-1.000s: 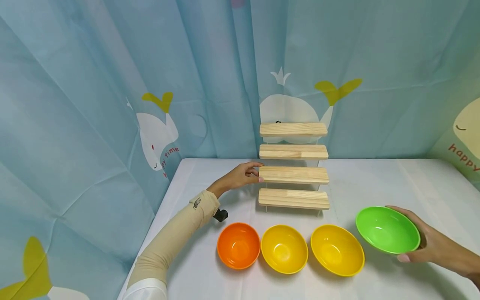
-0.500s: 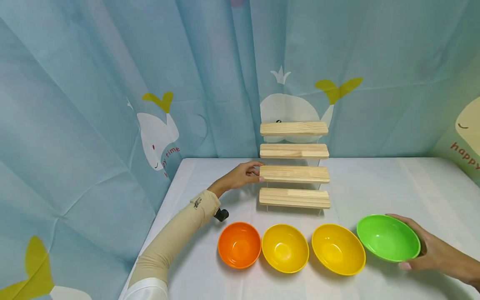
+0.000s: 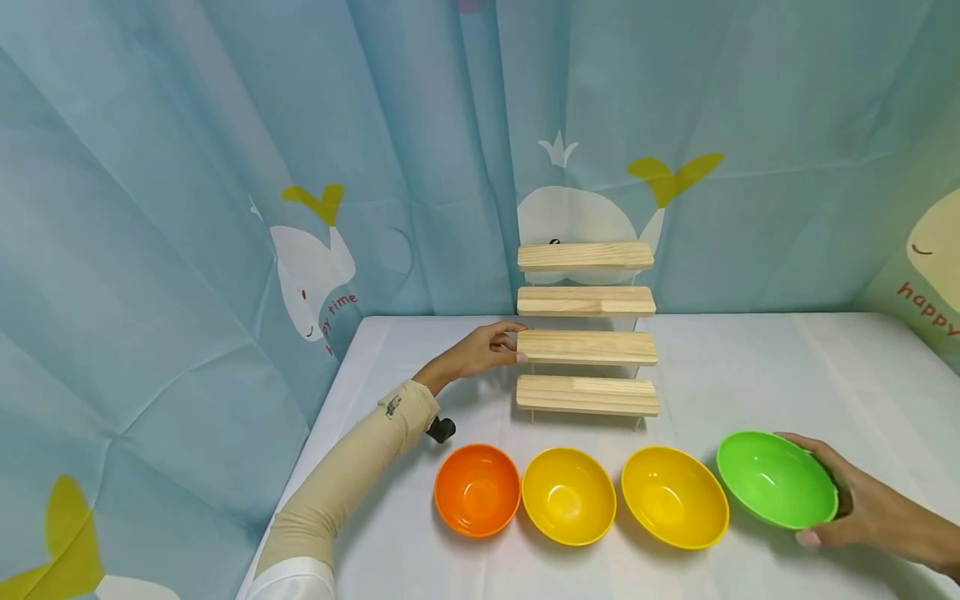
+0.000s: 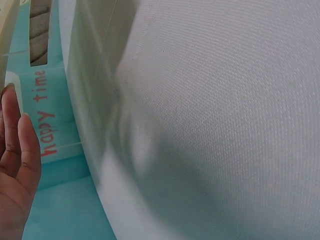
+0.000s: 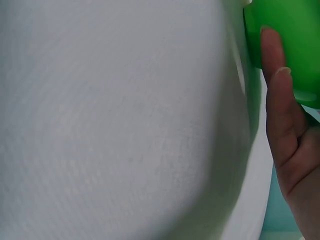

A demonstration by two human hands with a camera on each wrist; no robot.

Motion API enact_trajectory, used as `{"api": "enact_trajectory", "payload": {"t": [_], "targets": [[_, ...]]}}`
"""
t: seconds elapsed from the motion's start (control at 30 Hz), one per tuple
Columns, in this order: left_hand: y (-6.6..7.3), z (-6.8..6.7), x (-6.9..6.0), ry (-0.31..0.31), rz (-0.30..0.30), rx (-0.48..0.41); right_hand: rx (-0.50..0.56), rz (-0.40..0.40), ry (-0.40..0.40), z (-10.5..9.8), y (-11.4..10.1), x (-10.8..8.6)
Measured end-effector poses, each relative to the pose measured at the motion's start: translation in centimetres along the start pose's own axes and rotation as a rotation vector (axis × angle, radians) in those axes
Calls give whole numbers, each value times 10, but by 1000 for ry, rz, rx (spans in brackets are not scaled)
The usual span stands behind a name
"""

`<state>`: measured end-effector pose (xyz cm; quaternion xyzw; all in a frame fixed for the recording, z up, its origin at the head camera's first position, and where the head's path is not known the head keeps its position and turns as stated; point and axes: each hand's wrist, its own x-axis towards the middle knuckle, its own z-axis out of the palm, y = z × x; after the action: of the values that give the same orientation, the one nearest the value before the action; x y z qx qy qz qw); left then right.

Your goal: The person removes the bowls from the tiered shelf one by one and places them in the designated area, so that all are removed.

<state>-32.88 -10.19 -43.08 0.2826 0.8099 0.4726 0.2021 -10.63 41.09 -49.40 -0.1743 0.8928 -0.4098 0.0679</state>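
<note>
My left hand (image 3: 480, 352) grips the left end of a board on a tiered wooden shelf (image 3: 587, 347), thumb at the front edge and fingers behind. In the left wrist view, the fingers of that hand (image 4: 19, 150) reach up to a board edge. On the right, my right hand (image 3: 855, 492) holds a green bowl (image 3: 776, 479) by its right side. From the right wrist view, fingers lie along the outside of the green bowl (image 5: 295, 50), close to the tabletop. An orange bowl (image 3: 477, 490) and two yellow bowls, one central (image 3: 569, 497) and one beside the green bowl (image 3: 675, 498), stand in a row.
A white cloth covers the table (image 3: 780, 367). Behind it and at the left hangs a blue curtain (image 3: 435, 208) with whale prints. A small black object (image 3: 442, 430) shows by my left wrist. The shelf's boards rise in steps toward the curtain.
My right hand has brought the green bowl lower and slightly nearer to me, beside the right yellow bowl. The left hand and the shelf have stayed in place.
</note>
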Motion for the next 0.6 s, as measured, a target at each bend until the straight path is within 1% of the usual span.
{"api": "enact_trajectory", "payload": {"t": [0.27, 0.6], "targets": [[0, 1, -1, 3, -3, -5, 28, -6, -34, 2, 0, -2], [0, 1, -2, 6, -1, 0, -16, -11, -33, -1, 6, -5]]}}
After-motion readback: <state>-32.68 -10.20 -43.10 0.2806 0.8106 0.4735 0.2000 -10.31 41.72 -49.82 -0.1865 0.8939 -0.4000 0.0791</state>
